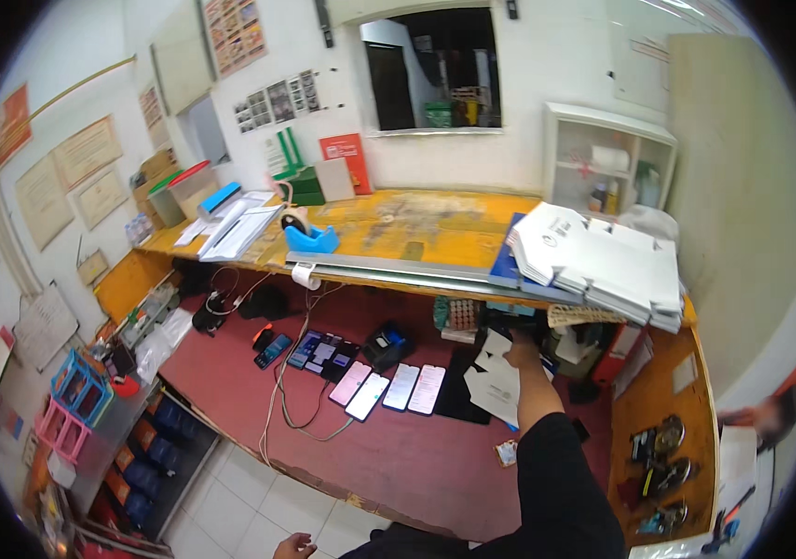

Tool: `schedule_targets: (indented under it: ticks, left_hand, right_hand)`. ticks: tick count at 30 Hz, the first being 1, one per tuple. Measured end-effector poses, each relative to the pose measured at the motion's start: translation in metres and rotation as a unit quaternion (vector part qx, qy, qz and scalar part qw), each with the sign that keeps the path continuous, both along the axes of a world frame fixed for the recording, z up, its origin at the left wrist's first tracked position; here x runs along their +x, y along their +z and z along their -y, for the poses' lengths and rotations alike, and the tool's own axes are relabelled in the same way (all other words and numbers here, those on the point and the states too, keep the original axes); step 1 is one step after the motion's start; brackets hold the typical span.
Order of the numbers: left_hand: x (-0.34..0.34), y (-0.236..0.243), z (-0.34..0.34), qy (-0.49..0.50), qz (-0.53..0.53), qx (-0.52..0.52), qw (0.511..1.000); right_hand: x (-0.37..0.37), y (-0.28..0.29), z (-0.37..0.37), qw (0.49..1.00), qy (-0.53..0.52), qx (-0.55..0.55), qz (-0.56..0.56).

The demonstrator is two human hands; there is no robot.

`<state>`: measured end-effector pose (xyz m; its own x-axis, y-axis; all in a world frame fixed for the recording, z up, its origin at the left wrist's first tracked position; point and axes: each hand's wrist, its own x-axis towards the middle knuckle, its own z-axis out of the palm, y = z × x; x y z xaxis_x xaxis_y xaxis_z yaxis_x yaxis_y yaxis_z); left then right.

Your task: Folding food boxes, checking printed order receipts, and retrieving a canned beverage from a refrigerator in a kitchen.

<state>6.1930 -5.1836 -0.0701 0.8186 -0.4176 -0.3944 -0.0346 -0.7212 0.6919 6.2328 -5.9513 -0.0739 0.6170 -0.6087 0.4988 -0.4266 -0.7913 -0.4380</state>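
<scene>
The person's left hand [295,546] hangs low, fingers loosely open, holding nothing. The black-sleeved right hand [521,352] reaches under the yellow shelf [416,224], over white folded cartons [496,377] on the red counter [398,447]; its grip cannot be seen. Phones [388,387] lie just left.

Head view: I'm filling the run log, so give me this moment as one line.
right hand: reaching under yellow shelf, by flat white cartons | left hand: low, empty | phones: row on red counter
</scene>
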Motion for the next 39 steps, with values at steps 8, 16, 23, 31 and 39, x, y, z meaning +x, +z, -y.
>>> schedule_targets:
  ticks: [8,16,23,31,39]
  left_hand:
    - [-0.011,0.067,0.127,-0.148,0.050,-0.018,0.988]
    - [-0.005,0.144,0.255,-0.230,-0.115,-0.317,0.913]
    - [-0.013,0.171,0.291,-0.016,-0.228,-0.651,0.723]
    - [-0.024,0.148,0.278,0.021,-0.267,-0.600,0.754]
    - [-0.036,0.162,0.268,-0.132,-0.119,-0.399,0.899]
  right_hand:
    - [-0.040,0.096,-0.063,0.998,-0.026,-0.024,-0.051]
    - [-0.106,0.162,-0.245,0.945,0.248,-0.100,0.191]
    - [-0.162,0.167,-0.332,0.880,0.445,0.004,0.164]
    - [-0.175,0.169,-0.346,0.716,0.440,0.436,0.322]
    - [-0.180,0.189,-0.317,0.899,0.424,0.039,0.101]
